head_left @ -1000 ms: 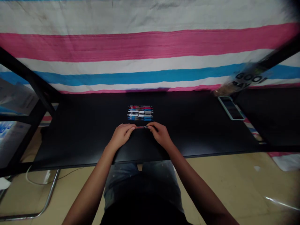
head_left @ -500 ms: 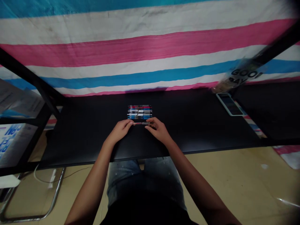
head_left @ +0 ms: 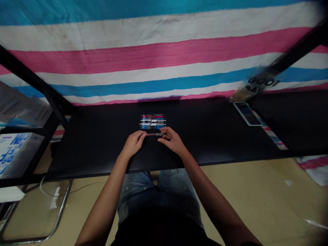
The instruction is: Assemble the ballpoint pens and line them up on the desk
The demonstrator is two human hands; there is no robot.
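A single pen [head_left: 154,134], dark with a reddish section, lies crosswise in front of me, low over or on the black tabletop. My left hand [head_left: 134,142] is closed at its left end, thumb and fingers together. Around its right end my right hand [head_left: 172,139] is curved, thumb and forefinger apart; whether another finger touches the pen is hard to see. Just beyond both hands, several pens [head_left: 153,121] in red, white, blue and dark colours lie side by side in a neat stack of rows, all pointing across the table.
The black tabletop [head_left: 102,136] ends at a striped sheet [head_left: 164,58] behind. A phone [head_left: 247,113] and a clear printed bag [head_left: 258,83] are at the right edge. Boxes [head_left: 17,153] stand on a shelf at the left; metal frame bars [head_left: 55,106] flank the table.
The right hand's thumb and forefinger have spread slightly around the pen's end. The left hand stays at the other end. The view has shifted a little.
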